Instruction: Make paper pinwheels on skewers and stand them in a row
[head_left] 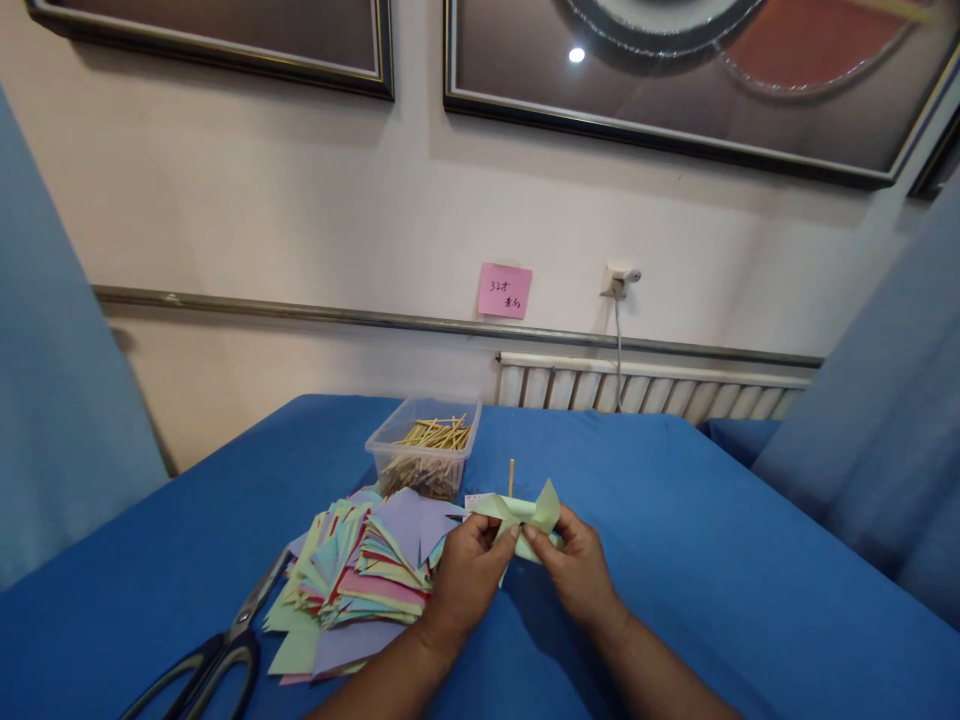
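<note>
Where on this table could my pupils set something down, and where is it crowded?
Bare blue cloth runs from the right hand to the cloth's right edge. Another patch lies left of the plastic box and papers, beyond the scissors. Crowded: left of and beyond the left hand, where papers, box and scissors bunch.

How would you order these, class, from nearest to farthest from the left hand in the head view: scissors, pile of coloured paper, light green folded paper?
1. Light green folded paper: held in the fingers of the left hand.
2. Pile of coloured paper: just left of that hand.
3. Scissors: farther left, past the pile.
</note>
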